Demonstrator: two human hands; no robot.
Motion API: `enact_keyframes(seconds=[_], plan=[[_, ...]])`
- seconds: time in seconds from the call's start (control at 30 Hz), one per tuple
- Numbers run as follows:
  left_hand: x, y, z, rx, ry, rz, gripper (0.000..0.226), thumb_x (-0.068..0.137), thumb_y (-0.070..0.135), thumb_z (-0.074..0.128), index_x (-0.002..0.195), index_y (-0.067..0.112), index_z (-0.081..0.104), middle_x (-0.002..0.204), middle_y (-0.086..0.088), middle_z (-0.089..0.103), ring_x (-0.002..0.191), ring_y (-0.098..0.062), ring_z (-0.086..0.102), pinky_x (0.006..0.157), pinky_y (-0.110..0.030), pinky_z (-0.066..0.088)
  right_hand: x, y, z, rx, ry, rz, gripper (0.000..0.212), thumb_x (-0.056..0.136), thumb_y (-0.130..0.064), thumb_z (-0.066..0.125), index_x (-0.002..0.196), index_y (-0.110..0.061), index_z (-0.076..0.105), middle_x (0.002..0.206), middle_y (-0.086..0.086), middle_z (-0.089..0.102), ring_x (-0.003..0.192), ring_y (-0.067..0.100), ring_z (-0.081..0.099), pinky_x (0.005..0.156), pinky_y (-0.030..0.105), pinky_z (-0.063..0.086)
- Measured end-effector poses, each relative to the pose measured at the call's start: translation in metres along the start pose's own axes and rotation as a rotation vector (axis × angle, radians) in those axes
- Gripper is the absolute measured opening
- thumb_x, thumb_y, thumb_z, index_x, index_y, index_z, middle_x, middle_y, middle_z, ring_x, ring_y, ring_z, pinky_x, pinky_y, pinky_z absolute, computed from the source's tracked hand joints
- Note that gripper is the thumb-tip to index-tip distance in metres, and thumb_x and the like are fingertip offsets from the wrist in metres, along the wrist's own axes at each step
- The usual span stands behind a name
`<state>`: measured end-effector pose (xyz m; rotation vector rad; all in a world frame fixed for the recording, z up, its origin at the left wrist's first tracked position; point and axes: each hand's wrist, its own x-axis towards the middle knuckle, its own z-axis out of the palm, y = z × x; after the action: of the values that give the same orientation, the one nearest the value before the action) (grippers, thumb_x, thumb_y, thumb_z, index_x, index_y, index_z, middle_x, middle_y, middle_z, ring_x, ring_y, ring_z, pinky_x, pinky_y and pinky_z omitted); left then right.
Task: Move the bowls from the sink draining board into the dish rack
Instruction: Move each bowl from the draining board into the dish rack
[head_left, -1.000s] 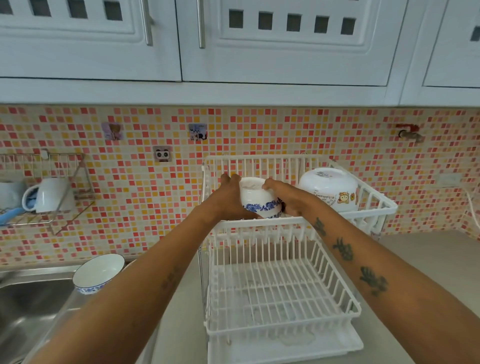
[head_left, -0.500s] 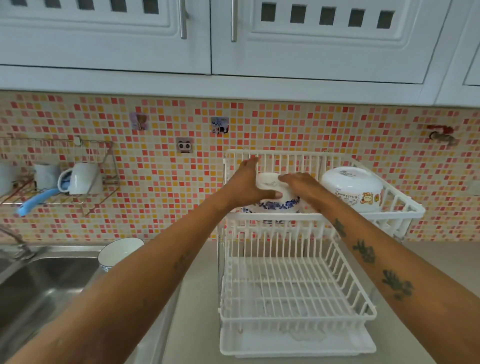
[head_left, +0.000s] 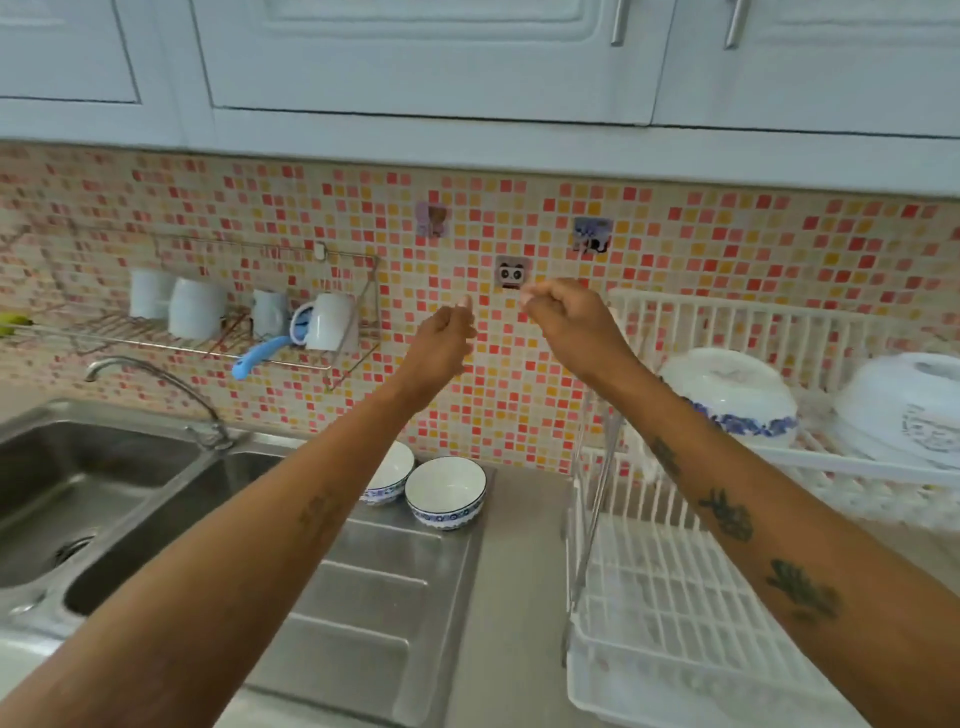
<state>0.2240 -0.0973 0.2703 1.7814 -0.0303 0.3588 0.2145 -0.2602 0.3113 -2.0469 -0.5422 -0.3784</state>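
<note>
Two small white bowls stand upright on the steel draining board (head_left: 384, 587), close to the tiled wall. The nearer bowl (head_left: 445, 492) shows a white inside, a thin dark rim and a blue pattern round its outer wall. The second bowl (head_left: 390, 474) sits just beside it on the left, touching or nearly so, with the same blue band, and is partly hidden behind the left forearm.

In the upper tier of the white dish rack (head_left: 685, 603) on the bench, a blue-banded bowl (head_left: 727, 397) rests upside down, its foot ring up and the blue flower pattern along its rim. To its right lies a larger white bowl (head_left: 906, 405), also overturned, with a faint printed design.

Both hands hang in the air in front of the wall tiles, between the sink (head_left: 98, 499) side and the rack, touching nothing. The left hand (head_left: 441, 345) has its fingers loosely curled and holds nothing. The right hand (head_left: 569, 325) is likewise empty, fingers loosely bent inward.
</note>
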Motion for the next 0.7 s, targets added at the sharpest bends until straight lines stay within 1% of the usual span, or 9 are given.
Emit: enact_keyframes(seconds=[0.07,0.2,0.3,0.4,0.43,0.5,0.53,0.63,0.7], plan=[[0.006,-0.023,-0.028,-0.019,0.033,-0.089,0.052,0.101,0.049,0.030,0.122,0.008,0.054,0.115,-0.007,0.059,0.101,-0.023,0.057,0.084,-0.036,0.048,0.006,-0.009,0.034,0.016,-0.073,-0.003,0.037,0.095,-0.035,0.050,0.124,-0.016,0.060,0.138,0.003,0.050,0.126,0.018,0.050,0.106,0.038,0.041],[0.018,-0.073,-0.072,-0.068,0.060,-0.273,0.050,0.101,0.050,0.028,0.099,0.011,0.060,0.098,-0.007,0.064,0.088,-0.023,0.059,0.078,-0.036,0.048,0.016,-0.006,0.099,0.090,-0.214,0.091,0.034,0.095,-0.031,0.050,0.120,-0.012,0.063,0.138,0.008,0.054,0.126,0.022,0.052,0.106,0.039,0.043],[0.025,-0.117,-0.093,-0.103,0.029,-0.451,0.055,0.101,0.053,0.025,0.085,0.015,0.061,0.090,-0.005,0.065,0.082,-0.022,0.061,0.081,-0.036,0.047,0.024,0.017,0.139,0.256,-0.217,0.279,0.035,0.095,-0.027,0.052,0.114,0.000,0.064,0.131,0.021,0.059,0.123,0.033,0.055,0.104,0.042,0.043],[0.029,-0.163,-0.104,-0.145,-0.027,-0.594,0.059,0.100,0.056,0.023,0.083,0.015,0.061,0.092,-0.007,0.066,0.079,-0.023,0.062,0.078,-0.034,0.047,0.035,0.061,0.170,0.362,-0.187,0.512,0.043,0.092,-0.033,0.056,0.125,-0.006,0.060,0.130,0.009,0.061,0.121,0.024,0.057,0.106,0.040,0.044],[0.030,-0.177,-0.104,-0.159,-0.043,-0.633,0.060,0.099,0.058,0.022,0.083,0.014,0.060,0.091,-0.007,0.066,0.079,-0.023,0.062,0.076,-0.033,0.047,0.037,0.076,0.177,0.379,-0.184,0.585,0.048,0.090,-0.035,0.056,0.128,-0.005,0.058,0.120,0.006,0.063,0.111,0.021,0.059,0.099,0.038,0.047],[0.031,-0.204,-0.101,-0.204,-0.069,-0.715,0.062,0.098,0.060,0.022,0.083,0.011,0.059,0.089,-0.008,0.065,0.077,-0.024,0.061,0.073,-0.032,0.047,0.040,0.109,0.189,0.401,-0.159,0.719,0.056,0.087,-0.038,0.058,0.132,-0.004,0.055,0.092,-0.003,0.057,0.081,0.015,0.054,0.074,0.030,0.046],[0.033,-0.217,-0.098,-0.224,-0.084,-0.755,0.063,0.098,0.060,0.022,0.084,0.010,0.058,0.088,-0.008,0.064,0.076,-0.024,0.060,0.071,-0.032,0.046,0.040,0.124,0.194,0.403,-0.144,0.784,0.058,0.087,-0.039,0.058,0.133,-0.004,0.053,0.092,-0.003,0.054,0.080,0.016,0.051,0.071,0.029,0.043],[0.039,-0.254,-0.085,-0.292,-0.144,-0.859,0.061,0.099,0.059,0.023,0.085,0.009,0.056,0.087,-0.008,0.061,0.078,-0.024,0.057,0.074,-0.032,0.044,0.035,0.168,0.205,0.407,-0.094,0.939,0.056,0.091,-0.038,0.056,0.137,-0.008,0.047,0.120,0.004,0.050,0.113,0.024,0.049,0.091,0.034,0.040],[0.043,-0.273,-0.073,-0.327,-0.186,-0.932,0.050,0.100,0.048,0.030,0.084,0.009,0.057,0.085,-0.008,0.060,0.075,-0.023,0.055,0.072,-0.032,0.043,0.030,0.190,0.213,0.423,-0.060,1.015,0.055,0.091,-0.037,0.055,0.137,-0.007,0.046,0.124,0.006,0.051,0.115,0.026,0.050,0.096,0.038,0.040]])
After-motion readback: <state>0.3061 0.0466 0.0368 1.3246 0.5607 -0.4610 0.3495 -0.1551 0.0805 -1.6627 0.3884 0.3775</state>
